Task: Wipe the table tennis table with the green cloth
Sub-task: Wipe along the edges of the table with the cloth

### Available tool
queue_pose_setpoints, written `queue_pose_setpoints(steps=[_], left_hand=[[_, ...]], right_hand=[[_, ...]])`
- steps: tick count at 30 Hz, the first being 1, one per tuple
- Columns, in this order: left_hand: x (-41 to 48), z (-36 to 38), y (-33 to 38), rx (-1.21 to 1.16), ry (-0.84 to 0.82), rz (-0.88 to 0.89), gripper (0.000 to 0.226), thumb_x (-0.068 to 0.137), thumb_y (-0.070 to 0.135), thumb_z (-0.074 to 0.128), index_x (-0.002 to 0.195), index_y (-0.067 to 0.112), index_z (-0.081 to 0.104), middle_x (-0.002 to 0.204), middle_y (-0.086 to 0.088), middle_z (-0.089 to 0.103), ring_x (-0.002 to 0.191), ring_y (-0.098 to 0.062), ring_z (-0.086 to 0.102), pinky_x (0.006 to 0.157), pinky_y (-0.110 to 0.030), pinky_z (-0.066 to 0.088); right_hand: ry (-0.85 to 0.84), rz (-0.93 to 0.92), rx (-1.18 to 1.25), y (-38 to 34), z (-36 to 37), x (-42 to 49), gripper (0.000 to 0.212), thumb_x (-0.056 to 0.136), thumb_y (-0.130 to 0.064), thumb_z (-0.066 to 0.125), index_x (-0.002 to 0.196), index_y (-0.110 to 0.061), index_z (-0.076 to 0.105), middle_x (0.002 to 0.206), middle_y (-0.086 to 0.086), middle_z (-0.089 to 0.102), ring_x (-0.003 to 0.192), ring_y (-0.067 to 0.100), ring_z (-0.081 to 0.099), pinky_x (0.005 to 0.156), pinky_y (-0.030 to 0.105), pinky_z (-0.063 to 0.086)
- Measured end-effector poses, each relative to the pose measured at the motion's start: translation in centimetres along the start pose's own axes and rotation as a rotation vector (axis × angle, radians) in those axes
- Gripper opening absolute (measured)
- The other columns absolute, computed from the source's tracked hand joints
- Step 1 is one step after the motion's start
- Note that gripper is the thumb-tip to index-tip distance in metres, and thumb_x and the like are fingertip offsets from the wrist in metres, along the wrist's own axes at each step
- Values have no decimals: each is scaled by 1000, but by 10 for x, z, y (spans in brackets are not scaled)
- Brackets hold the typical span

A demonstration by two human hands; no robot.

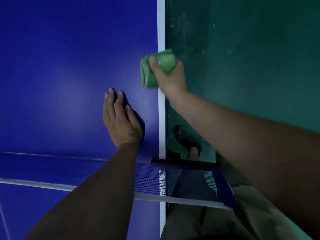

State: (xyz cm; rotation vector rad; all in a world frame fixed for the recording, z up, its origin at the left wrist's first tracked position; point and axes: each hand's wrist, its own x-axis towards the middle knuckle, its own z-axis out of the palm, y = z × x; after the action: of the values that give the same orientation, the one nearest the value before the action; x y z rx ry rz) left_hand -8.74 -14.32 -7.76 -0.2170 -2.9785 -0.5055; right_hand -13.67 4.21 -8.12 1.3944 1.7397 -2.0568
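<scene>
Green cloth [149,77] is folded into a wad and gripped by the right hand [170,78], thumb on top and fingers curled round it, at centre right of the frame over the white edge line [161,32] of the blue bench [60,58]. The cloth is motion-blurred, so contact with the surface cannot be told. Left hand [121,122] lies open, fingers straight and flat on the bench, lower centre, just beside the net [150,179]. Likely risks: the wad sits half off the bench edge, so a stroke outward could slip off and miss the edge line, or the cloth could drop to the dusty green floor [251,58] and pick up grit. A bunched cloth gives a small contact patch, so streaks or skipped strips are probable. A stroke toward the bottom of the frame could snag the net or hit the black net clamp [173,161]. The left hand covers a patch that would go unwiped, and leaning on it could leave a print.
</scene>
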Motion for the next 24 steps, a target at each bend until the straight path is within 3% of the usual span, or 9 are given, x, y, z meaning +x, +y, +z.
queue_pose_setpoints(steps=[2, 5, 9, 11, 13, 18, 20, 24], left_hand=[[-1, 0, 1, 2, -2, -1, 43, 112, 10, 51, 154, 9, 56, 169, -11, 43, 160, -30, 36, 131, -41, 28], [-2, 0, 0, -1, -4, 0, 43, 112, 11, 51, 155, 9, 56, 170, -11, 43, 160, -29, 36, 131, -40, 27], [0, 1, -2, -4, 15, 21, 42, 111, 7, 53, 153, 6, 58, 167, -14, 46, 158, -33, 39, 129, -44, 31], [0, 1, -2, -8, 11, 21, 42, 111, 8, 53, 153, 7, 57, 168, -13, 45, 159, -33, 39, 129, -45, 31], [0, 1, -3, -10, 2, 12, 42, 112, 9, 53, 154, 9, 57, 169, -11, 44, 160, -31, 37, 130, -45, 30], [-1, 2, -7, -21, 6, 15, 43, 111, 9, 54, 154, 8, 57, 169, -11, 44, 160, -30, 37, 130, -46, 30], [-2, 3, -6, -32, 6, 11, 43, 111, 9, 54, 154, 8, 57, 169, -11, 44, 160, -30, 36, 130, -46, 30], [-1, 2, -8, -36, 6, 2, 43, 111, 9, 54, 154, 8, 58, 169, -11, 44, 160, -30, 36, 130, -44, 29]], right_hand=[[-24, -1, 0, -27, -1, 25, 75, 87, -55, 88, 142, -13, 57, 133, 1, 68, 114, 14, 70, 94, 25, 59], [-61, -28, -12, -32, -5, 25, 80, 86, -58, 87, 144, -15, 53, 136, 0, 66, 118, 14, 67, 96, 26, 57], [-109, -29, 8, 19, -16, -31, 63, 91, -51, 85, 137, -24, 53, 130, -3, 66, 112, 9, 68, 89, 20, 55], [-180, 39, 81, 60, -25, -69, 55, 92, -48, 85, 133, -26, 55, 130, 0, 70, 113, 14, 72, 98, 31, 61], [-318, 135, 146, 94, -36, -105, 65, 85, -52, 85, 138, -27, 56, 136, 4, 70, 119, 18, 74, 103, 38, 62], [-468, 200, 118, 117, -50, -114, 72, 74, -59, 88, 132, -53, 47, 138, -10, 69, 120, 2, 71, 93, 17, 58], [-461, 133, 65, 120, -47, -110, 67, 80, -55, 86, 133, -57, 45, 140, -6, 66, 123, 3, 70, 95, 18, 57], [-298, -9, 31, 126, -33, -116, 80, 85, -55, 83, 151, -45, 38, 144, 4, 60, 127, 12, 68, 105, 28, 57]])
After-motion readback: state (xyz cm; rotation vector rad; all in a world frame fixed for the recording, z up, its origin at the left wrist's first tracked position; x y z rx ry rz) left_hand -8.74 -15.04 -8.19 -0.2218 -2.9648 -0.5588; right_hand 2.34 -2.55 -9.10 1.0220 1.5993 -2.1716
